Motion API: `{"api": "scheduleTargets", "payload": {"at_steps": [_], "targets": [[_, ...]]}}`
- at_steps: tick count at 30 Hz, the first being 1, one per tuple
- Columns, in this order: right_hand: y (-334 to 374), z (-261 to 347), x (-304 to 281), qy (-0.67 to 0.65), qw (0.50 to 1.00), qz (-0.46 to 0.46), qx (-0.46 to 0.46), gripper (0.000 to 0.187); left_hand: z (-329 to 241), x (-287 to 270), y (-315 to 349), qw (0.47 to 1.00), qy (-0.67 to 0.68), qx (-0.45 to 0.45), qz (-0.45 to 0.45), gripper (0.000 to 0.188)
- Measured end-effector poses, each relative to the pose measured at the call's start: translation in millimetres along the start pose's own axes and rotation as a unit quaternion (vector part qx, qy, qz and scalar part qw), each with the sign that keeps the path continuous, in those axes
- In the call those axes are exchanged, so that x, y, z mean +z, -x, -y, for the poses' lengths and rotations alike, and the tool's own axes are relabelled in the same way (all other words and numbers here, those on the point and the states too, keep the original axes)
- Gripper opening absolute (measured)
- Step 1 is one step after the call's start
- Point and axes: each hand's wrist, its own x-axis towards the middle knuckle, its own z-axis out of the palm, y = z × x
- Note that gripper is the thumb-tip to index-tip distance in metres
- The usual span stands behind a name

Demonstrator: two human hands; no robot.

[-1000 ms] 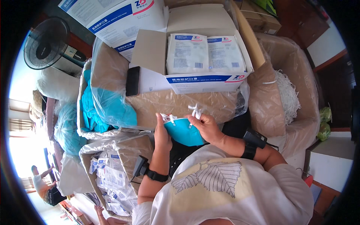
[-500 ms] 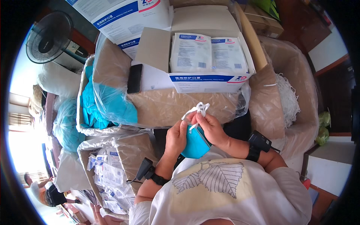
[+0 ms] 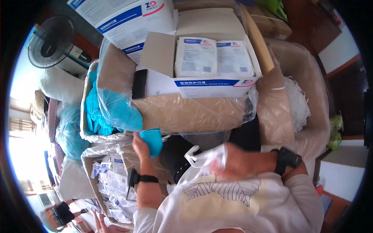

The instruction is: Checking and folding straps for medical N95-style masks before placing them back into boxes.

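Note:
My left hand (image 3: 142,147) is out to the left with its fingers closed on the edge of a folded turquoise face mask (image 3: 154,142). A bit of white strap shows at the mask's right side. My right hand (image 3: 237,162), smeared by motion, is in front of my shirt. From its fingers a white strap (image 3: 190,156) trails to the left, with a blurred whitish patch beside it. Whether that patch is strap or thin wrapping I cannot tell. The two hands are well apart.
Ahead, an open white carton (image 3: 213,88) holds sealed packets on a plastic-lined box. A black phone (image 3: 139,84) lies to its left. Turquoise masks (image 3: 97,112) fill a bin at left; packets (image 3: 113,178) fill one below. White straps (image 3: 297,103) are heaped at right.
Both hands were together at the mask and its white straps. The left hand has moved left with a mask, while the right has moved down and right with a white strap.

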Motion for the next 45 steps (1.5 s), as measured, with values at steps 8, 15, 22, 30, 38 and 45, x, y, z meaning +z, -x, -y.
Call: {"api": "scheduleTargets", "payload": {"at_steps": [8,15,22,30,38,45], "targets": [[-34,-67,-20,-0.139,0.932,-0.198,0.271,0.027,-94,15,26,0.589,0.722,-0.126,0.341,0.039],[-63,-54,15,0.122,0.969,0.027,0.213,0.035,-129,45,54,0.660,0.658,-0.236,0.274,0.043],[-45,-63,9,0.162,0.970,0.083,0.162,0.030,-140,59,72,0.593,0.679,-0.251,0.351,0.041],[-15,-60,-8,0.081,0.971,0.101,0.201,0.025,-131,26,26,0.746,0.436,-0.130,0.487,0.047],[-4,-51,6,-0.026,0.946,0.098,0.306,0.022,-170,41,47,0.866,-0.073,0.215,0.446,0.019],[9,-41,-9,0.048,0.953,0.139,0.264,0.018,-142,50,56,0.891,-0.103,0.232,0.377,0.022]]}}
